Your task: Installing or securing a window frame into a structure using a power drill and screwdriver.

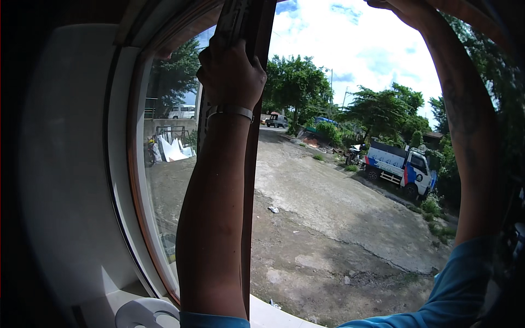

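Observation:
My left hand (232,74) reaches up, its fingers wrapped round the edge of a dark brown upright of a window sash (253,180). A grey, scuffed strip (232,22) runs along that edge, above the hand and below it. A grey band (229,111) circles my left wrist. My right hand (402,8) is raised to the top of the opening, near the upper brown frame. Only part of it shows, and the upper edge of the picture cuts off its fingers. What it touches is hidden.
Left of the upright is a glass pane (167,202) in a brown and white window frame (134,147). A white curved plastic object (143,314) stands low on the left. Outside, a small truck (413,172) is parked on a concrete yard (322,218), with trees (298,82) beyond.

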A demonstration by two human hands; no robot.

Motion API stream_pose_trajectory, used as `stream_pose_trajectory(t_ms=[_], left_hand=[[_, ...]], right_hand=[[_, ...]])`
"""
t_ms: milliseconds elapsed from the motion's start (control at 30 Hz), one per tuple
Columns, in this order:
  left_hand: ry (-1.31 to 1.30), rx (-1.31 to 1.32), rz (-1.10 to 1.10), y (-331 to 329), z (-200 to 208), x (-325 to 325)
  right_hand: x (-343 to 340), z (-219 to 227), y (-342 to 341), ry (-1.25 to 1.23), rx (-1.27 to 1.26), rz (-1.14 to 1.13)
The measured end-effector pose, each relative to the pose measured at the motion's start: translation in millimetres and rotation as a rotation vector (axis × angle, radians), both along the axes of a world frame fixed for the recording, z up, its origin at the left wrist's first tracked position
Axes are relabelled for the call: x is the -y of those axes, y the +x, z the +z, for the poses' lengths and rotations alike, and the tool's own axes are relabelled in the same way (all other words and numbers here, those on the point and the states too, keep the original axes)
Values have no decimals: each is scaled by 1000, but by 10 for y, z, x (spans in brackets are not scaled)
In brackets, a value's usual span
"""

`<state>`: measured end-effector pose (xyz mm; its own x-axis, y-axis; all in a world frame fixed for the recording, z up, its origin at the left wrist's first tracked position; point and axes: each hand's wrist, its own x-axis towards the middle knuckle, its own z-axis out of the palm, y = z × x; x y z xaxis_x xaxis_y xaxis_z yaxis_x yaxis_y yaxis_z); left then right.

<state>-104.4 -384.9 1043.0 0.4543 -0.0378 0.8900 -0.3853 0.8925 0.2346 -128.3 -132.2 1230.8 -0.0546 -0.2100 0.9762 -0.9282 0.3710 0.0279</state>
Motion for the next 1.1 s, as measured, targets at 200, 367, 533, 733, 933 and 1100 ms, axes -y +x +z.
stream_pose_trajectory(t_ms=[200, 367, 533, 733, 933, 1100], left_hand=[[4, 35, -2, 1, 90, -155], [20, 73, 3, 25, 29, -64], [-68, 10, -41, -109, 165, -283], [1, 69, -26, -17, 72, -145], [-9, 77, -12, -1, 71, -145], [-14, 65, 0, 1, 53, -133]], right_hand=[[-144, 175, -2, -29, -45, -441], [-96, -1, -184, 66, -29, 398], [-387, 307, -316, -223, -147, -384], [-179, 188, -289, -103, -433, -101], [-260, 229, -320, 22, -134, 148], [-270, 252, -474, 71, -1235, -186]])
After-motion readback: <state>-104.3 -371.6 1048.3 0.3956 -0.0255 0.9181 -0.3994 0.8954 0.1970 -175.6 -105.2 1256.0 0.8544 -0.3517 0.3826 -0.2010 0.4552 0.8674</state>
